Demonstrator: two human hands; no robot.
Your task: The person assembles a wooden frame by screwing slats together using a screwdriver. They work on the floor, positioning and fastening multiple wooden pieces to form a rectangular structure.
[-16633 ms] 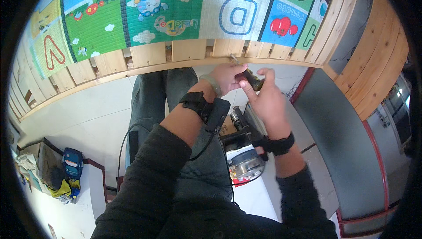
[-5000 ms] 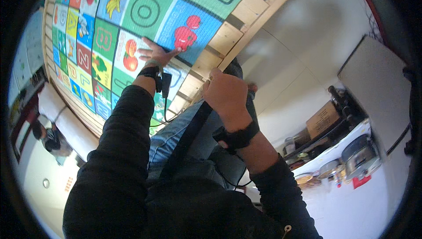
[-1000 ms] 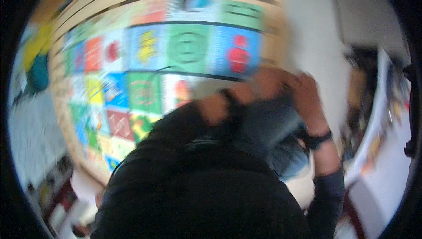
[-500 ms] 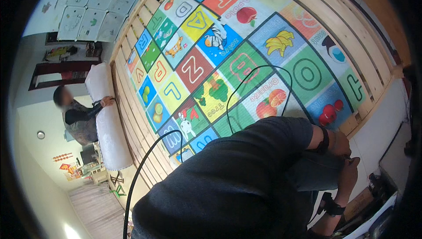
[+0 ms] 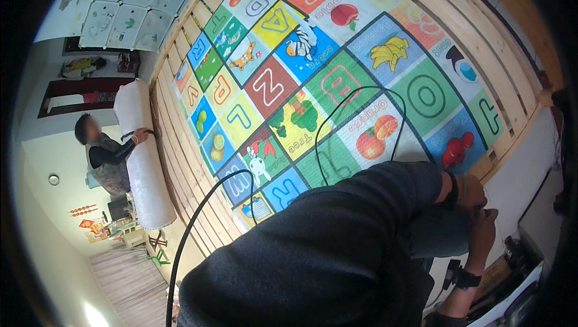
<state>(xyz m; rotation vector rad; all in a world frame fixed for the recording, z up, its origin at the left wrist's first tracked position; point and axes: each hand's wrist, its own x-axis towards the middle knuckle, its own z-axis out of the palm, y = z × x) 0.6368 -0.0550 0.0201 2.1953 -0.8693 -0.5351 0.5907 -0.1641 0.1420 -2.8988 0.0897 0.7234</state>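
Observation:
At the right side of the view, beyond the corner of a slatted wooden bed frame, my two hands are close together. My left hand (image 5: 471,191) comes from the large dark sleeve (image 5: 319,231), with a black band on its wrist. Its fingers are curled closed. My right hand (image 5: 481,235), with a black strap and small device at the wrist, meets it from below, also with closed fingers. A small dark bit shows where they meet, too small to name. Beside them is my knee in dark cloth (image 5: 439,232).
A colourful mat with letters and pictures (image 5: 295,116) covers much of the wooden slats (image 5: 186,188). A black cable (image 5: 192,225) loops over it. At the far left a person (image 5: 108,158) holds a rolled white mattress (image 5: 144,164). Dark items and a box (image 5: 494,279) lie lower right.
The view has shifted a little. My hands stay together, slightly altered in pose. The other person's hand remains on the white roll, with the body a little more upright.

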